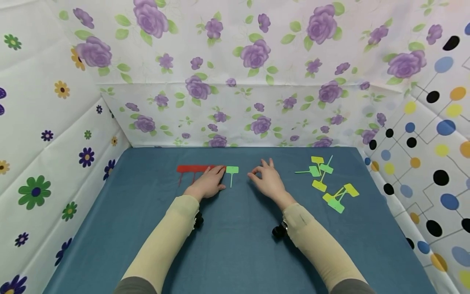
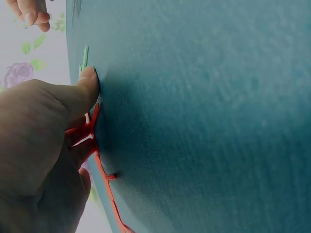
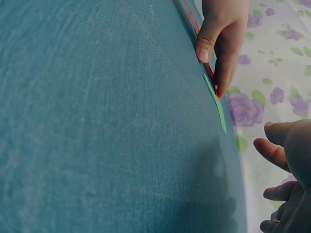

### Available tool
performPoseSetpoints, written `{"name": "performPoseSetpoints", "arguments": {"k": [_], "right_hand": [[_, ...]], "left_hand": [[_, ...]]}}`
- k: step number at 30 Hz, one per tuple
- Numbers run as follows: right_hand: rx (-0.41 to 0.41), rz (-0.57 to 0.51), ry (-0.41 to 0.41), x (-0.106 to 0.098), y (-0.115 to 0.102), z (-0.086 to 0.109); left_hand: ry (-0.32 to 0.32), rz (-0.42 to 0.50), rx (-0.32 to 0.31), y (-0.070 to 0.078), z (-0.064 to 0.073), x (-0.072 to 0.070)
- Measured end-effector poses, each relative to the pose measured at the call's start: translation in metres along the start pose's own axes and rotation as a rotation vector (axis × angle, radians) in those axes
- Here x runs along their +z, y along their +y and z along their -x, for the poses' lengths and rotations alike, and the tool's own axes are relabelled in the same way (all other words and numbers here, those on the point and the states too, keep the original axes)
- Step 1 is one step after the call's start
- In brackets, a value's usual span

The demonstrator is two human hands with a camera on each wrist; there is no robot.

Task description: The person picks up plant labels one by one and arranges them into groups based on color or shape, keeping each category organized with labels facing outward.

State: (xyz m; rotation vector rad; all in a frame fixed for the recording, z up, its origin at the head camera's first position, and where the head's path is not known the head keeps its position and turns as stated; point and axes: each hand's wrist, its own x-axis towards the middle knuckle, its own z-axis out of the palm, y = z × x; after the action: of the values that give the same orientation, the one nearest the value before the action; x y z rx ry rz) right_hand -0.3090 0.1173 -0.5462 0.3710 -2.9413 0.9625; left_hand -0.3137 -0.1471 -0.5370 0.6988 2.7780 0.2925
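Note:
A row of red T-shaped plant tags (image 1: 191,168) lies edge to edge on the blue cloth, stems toward the person. One green plant tag (image 1: 232,170) sits at the row's right end, its stem pointing the same way. My left hand (image 1: 208,183) rests over the right part of the red row and hides some stems; its fingertips touch the red tags (image 2: 103,172). Right of the green tag, my right hand (image 1: 269,179) hovers above the cloth with its fingers spread and nothing in them. Apart from it, the green tag (image 3: 215,103) lies flat.
Several loose yellow and green tags lie scattered and overlapping at the right, among them a yellow tag (image 1: 319,185) and a green tag (image 1: 335,205). The blue cloth (image 1: 235,253) covers the table. A flowered curtain (image 1: 235,106) stands behind it, with patterned sheets at both sides.

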Motion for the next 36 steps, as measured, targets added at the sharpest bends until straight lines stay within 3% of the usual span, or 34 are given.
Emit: {"name": "performPoseSetpoints", "arguments": {"k": [23,36], "right_hand": [[-0.012,0.019,0.005,-0.003,-0.005,0.004],[-0.017,0.017,0.020,-0.016,0.016,0.013]], "left_hand": [[0.020,-0.048,-0.017,0.004,0.002,0.006],[0.031,-0.004,0.028,0.013,0.001,0.002]]}}
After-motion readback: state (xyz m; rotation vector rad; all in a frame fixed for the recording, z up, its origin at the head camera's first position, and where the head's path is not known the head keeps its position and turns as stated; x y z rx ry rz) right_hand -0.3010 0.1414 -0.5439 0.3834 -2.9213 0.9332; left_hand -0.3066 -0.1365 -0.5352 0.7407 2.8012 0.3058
